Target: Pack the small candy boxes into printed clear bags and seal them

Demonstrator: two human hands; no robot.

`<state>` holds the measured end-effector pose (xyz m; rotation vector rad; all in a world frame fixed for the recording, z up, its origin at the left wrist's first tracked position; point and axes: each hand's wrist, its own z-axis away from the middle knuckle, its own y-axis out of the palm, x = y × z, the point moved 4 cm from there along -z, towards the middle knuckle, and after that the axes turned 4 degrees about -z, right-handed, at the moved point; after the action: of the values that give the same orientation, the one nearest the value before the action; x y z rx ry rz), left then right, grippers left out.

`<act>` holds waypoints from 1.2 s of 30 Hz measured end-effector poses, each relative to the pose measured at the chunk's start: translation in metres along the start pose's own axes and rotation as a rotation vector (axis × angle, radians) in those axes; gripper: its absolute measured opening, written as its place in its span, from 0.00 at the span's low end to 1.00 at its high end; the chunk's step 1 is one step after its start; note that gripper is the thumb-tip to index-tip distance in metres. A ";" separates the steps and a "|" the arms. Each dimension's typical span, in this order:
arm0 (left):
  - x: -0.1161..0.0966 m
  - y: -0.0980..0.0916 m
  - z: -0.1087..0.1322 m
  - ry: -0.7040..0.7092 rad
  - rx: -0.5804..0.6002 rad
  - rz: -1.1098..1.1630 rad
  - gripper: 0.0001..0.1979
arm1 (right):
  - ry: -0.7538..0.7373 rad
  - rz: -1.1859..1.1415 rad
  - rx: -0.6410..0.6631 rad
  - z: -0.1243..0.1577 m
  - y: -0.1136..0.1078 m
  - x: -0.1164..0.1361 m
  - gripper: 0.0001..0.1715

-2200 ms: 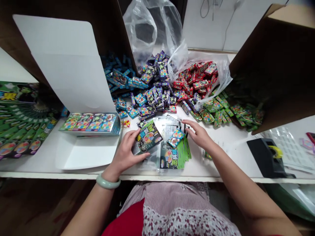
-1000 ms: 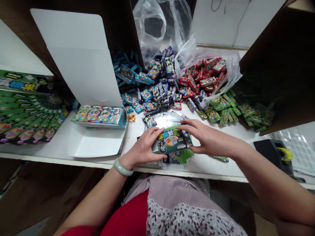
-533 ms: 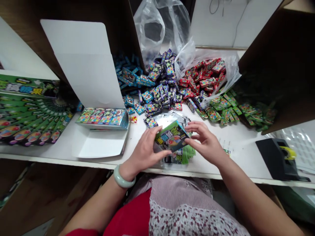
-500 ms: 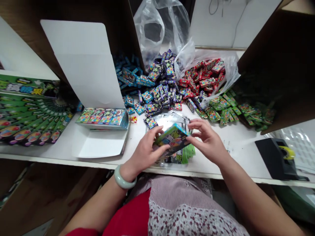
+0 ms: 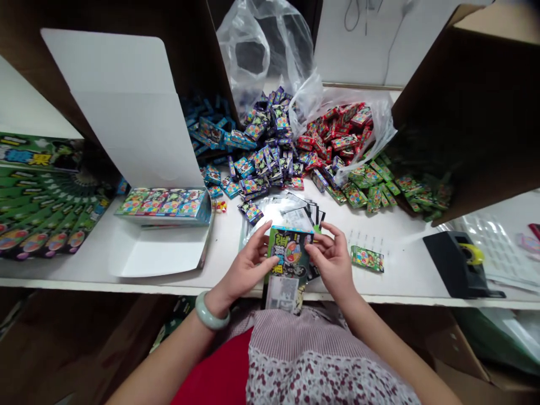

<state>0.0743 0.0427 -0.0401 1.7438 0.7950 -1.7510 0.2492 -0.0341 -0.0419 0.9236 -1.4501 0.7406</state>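
Between my two hands is a printed candy packet, dark with bright lettering, a light blue strip along its top edge and a clear-looking lower part. My left hand grips its left side, thumb across the front. At the right edge, my right hand is closed on it with thumb and fingers. Behind lie flat black packets, partly covered by the hands. A small green candy box rests right of my right hand. One purple candy box sits beyond my left hand.
Heaps of blue, purple, red and green candy boxes spread across the back, near plastic bags. An open white display box holds a row of boxes. Fanned green packets lie left; a tape dispenser stands right.
The packet has been turned more upright and brought lower, towards my body. My right hand has moved down and left onto its edge. The green candy box at right has come into view.
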 end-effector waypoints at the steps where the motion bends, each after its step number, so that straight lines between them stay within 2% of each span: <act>1: -0.001 -0.002 0.000 -0.009 0.023 0.006 0.33 | -0.028 0.034 0.007 0.000 0.001 0.001 0.25; 3: -0.003 -0.004 0.000 -0.007 0.024 -0.002 0.29 | -0.094 0.155 0.076 -0.001 0.004 0.004 0.18; 4: -0.005 -0.005 0.000 0.007 -0.028 -0.026 0.24 | -0.119 0.220 0.137 -0.001 0.005 0.006 0.16; 7: -0.012 -0.012 -0.001 0.091 -0.303 -0.140 0.08 | -0.107 0.289 0.275 -0.010 0.008 0.012 0.12; 9: -0.017 -0.012 -0.002 0.126 -0.394 -0.139 0.06 | -0.054 0.229 0.307 -0.019 0.009 0.017 0.07; 12: -0.021 -0.011 -0.006 0.098 -0.394 0.007 0.05 | 0.042 0.092 0.311 -0.029 0.010 0.025 0.05; 15: -0.024 -0.014 -0.005 0.059 -0.391 0.077 0.12 | 0.090 0.031 0.332 -0.032 0.012 0.032 0.15; 19: -0.034 -0.015 -0.001 0.123 -0.317 0.032 0.03 | 0.001 0.125 0.464 -0.028 0.019 0.044 0.06; 20: -0.037 -0.015 -0.001 0.143 -0.300 0.028 0.03 | -0.007 0.138 0.481 -0.029 0.021 0.046 0.06; 22: -0.042 -0.015 -0.003 0.148 -0.292 0.016 0.02 | 0.027 0.159 0.479 -0.031 0.024 0.050 0.07; 25: -0.045 -0.017 -0.006 0.069 -0.338 -0.020 0.02 | 0.104 0.188 0.441 -0.038 0.028 0.054 0.06; 28: -0.047 -0.018 -0.008 0.026 -0.371 -0.050 0.03 | 0.143 0.171 0.502 -0.040 0.032 0.059 0.08; 30: -0.048 -0.019 -0.009 0.045 -0.353 -0.043 0.04 | 0.146 0.201 0.544 -0.037 0.033 0.061 0.10; 36: -0.047 -0.020 -0.011 0.145 -0.232 -0.021 0.04 | 0.064 0.357 0.508 -0.033 0.036 0.060 0.09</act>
<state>0.0685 0.0628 0.0078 1.7235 1.0378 -1.4912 0.2346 0.0049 0.0236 1.0158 -1.4107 1.4371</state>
